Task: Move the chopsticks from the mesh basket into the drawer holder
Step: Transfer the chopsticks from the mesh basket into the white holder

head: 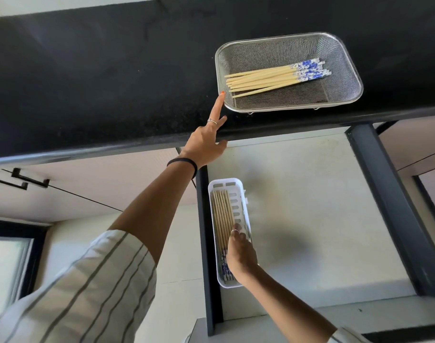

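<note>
A steel mesh basket (345, 58) sits on the black counter and holds several wooden chopsticks (266, 79) with blue-and-white tops. My left hand (207, 142) reaches up with straight fingers, its index fingertip at the basket's near left corner, holding nothing. In the open drawer below, a white slotted holder (238, 191) contains several more chopsticks (221, 214). My right hand (240, 256) lies over the holder's near half with its fingers down on those chopsticks; whether it pinches them is hidden.
The black counter (100, 82) spans the top of the view. The drawer (323, 206) has a pale floor and dark grey side rails. Pale cabinet fronts with dark handles (18, 179) lie to the left.
</note>
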{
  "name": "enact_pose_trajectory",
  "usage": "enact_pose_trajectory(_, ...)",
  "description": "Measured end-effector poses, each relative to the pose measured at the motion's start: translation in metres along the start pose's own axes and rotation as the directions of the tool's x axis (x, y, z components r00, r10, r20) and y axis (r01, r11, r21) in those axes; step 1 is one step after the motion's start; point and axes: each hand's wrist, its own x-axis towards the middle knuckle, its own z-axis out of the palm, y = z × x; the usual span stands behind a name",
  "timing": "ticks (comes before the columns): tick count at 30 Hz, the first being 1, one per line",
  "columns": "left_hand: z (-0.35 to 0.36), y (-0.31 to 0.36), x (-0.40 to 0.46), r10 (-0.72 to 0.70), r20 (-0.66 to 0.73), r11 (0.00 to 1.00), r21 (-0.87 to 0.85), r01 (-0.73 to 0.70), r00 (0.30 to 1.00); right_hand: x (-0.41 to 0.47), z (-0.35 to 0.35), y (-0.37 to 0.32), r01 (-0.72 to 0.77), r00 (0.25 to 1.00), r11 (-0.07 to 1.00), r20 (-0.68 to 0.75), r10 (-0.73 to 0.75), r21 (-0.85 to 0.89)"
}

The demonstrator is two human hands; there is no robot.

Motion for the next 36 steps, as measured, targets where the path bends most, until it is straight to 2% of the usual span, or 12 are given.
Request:
enact_pose_trajectory(9,0.0,0.0,0.0,0.005,-0.005,1.0,-0.013,-0.005,1.0,-0.021,0.003,0.006,0.101,0.994,0.993,-0.023,-0.102,-0.057)
enact_pose_trajectory(14,0.001,-0.001,0.001,0.002,-0.006,0.999,-0.034,-0.003,1.0,-0.028,0.002,0.011,0.157,0.987,0.986,0.041,-0.154,-0.059)
enact_pose_trajectory(18,0.001,-0.002,0.002,0.001,-0.014,0.999,-0.043,-0.002,1.0,-0.025,0.0,0.01,0.129,0.98,0.991,0.158,-0.123,-0.023)
enact_pose_trajectory(25,0.0,0.003,-0.001,0.008,-0.008,1.0,-0.015,-0.008,1.0,-0.012,-0.012,0.016,0.107,0.969,0.988,0.211,-0.128,0.109)
enact_pose_trajectory(29,-0.003,0.005,-0.002,-0.002,-0.002,1.0,-0.02,0.002,1.0,-0.012,-0.015,0.024,0.109,0.94,0.991,0.316,-0.126,0.072)
enact_pose_trajectory(36,-0.004,0.008,-0.003,-0.007,0.012,1.0,-0.019,0.008,1.0,-0.025,0.0,0.023,0.102,0.945,0.994,0.31,-0.108,0.035)
